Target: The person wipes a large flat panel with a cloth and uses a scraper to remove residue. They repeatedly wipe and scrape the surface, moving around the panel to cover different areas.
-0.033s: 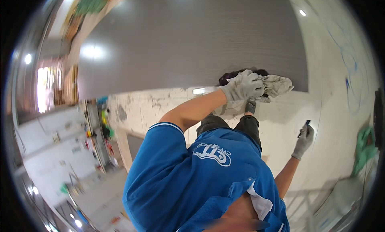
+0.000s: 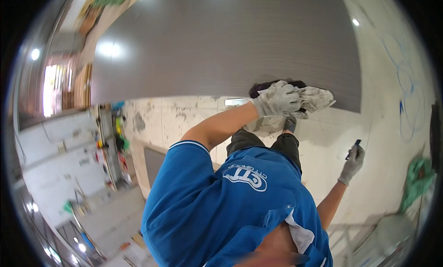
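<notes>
My left hand (image 2: 278,99), in a whitish work glove, is closed round a bunched rag at the near edge of a large grey panel (image 2: 194,50). The rag's dirty white part (image 2: 317,99) spreads out to the right of my fingers. Its dark part (image 2: 259,88) shows beyond and to the left of them. Out to the right, apart from the panel, my gloved right hand (image 2: 353,161) is closed on a slim dark tool (image 2: 357,143). Only the tool's ends show, so its kind is unclear.
Below the panel lies a pale, stained floor (image 2: 184,117). Thin blue tubing or cord (image 2: 406,82) loops at the far right, above a green cloth or bag (image 2: 415,181). A cluttered shelf (image 2: 108,147) stands at the left. My shoe (image 2: 290,124) is beneath the rag.
The view has turned slightly. My left hand and the rag sit a little farther left along the panel, away from its right corner. Both hands keep their hold.
</notes>
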`<state>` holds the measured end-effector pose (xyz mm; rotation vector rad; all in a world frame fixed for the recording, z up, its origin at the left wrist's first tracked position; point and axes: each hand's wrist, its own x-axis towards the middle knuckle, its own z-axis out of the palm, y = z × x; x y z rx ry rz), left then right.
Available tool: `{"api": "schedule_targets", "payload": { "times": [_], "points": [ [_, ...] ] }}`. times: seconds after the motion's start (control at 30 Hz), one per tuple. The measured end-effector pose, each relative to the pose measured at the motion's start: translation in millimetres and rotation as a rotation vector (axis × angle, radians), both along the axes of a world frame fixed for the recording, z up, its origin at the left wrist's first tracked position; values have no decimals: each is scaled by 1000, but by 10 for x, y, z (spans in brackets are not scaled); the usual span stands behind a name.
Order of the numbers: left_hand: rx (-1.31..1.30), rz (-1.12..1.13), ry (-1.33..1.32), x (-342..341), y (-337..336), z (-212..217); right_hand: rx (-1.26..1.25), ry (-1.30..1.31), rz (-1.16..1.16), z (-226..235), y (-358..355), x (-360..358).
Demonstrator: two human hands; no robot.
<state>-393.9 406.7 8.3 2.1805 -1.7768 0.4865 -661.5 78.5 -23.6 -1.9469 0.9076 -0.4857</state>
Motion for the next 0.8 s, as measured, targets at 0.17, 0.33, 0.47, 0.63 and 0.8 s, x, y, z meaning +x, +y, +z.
{"api": "schedule_targets", "payload": {
  "times": [0.17,0.33,0.47,0.63,0.8],
  "points": [
    [104,302,-162,28,2508,-234,-93,-48,148,338,476,879],
    [-777,1586,978,-265,5756,379,-11,-118,347,393,1717,1363],
    [-622,1706,427,-765,6835,653,15,-127,499,439,2697,1530],
    [-926,1244,550,-461,5344,604,56,-129,686,650,3652,1955],
    [-101,1259,344,49,3877,430,1,-120,776,885,4235,2410]
  ]
}}
